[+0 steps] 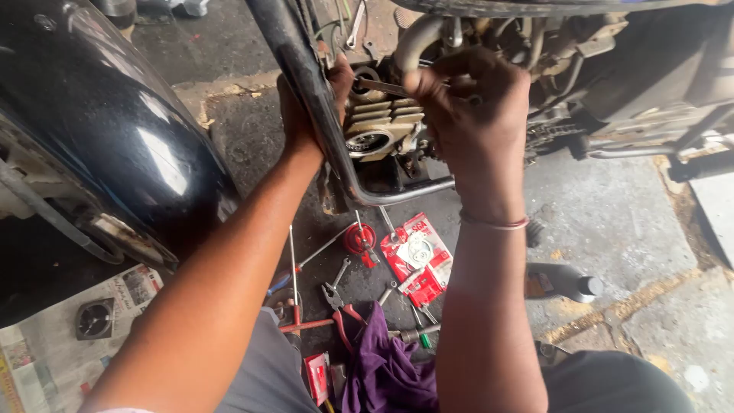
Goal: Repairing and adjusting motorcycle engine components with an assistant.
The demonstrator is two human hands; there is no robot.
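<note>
Gripping a flat spanner [382, 86] in closed fingers at the far engine [380, 122], the right hand [474, 107] levers it while the left hand [306, 99] wraps the black frame tube [302, 73] for bracing.

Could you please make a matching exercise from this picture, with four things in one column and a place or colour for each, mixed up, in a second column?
Things:
1. spanner
2. cloth
3. plastic bottle
4. newspaper

Places or colours:
A. purple, bunched up among the tools on the floor
B. spread on the floor at the lower left, with a round metal part on it
C. held by the right hand against the engine
D. lying on its side on the concrete, right of the forearm

Pairs: 1-C, 2-A, 3-D, 4-B
</note>
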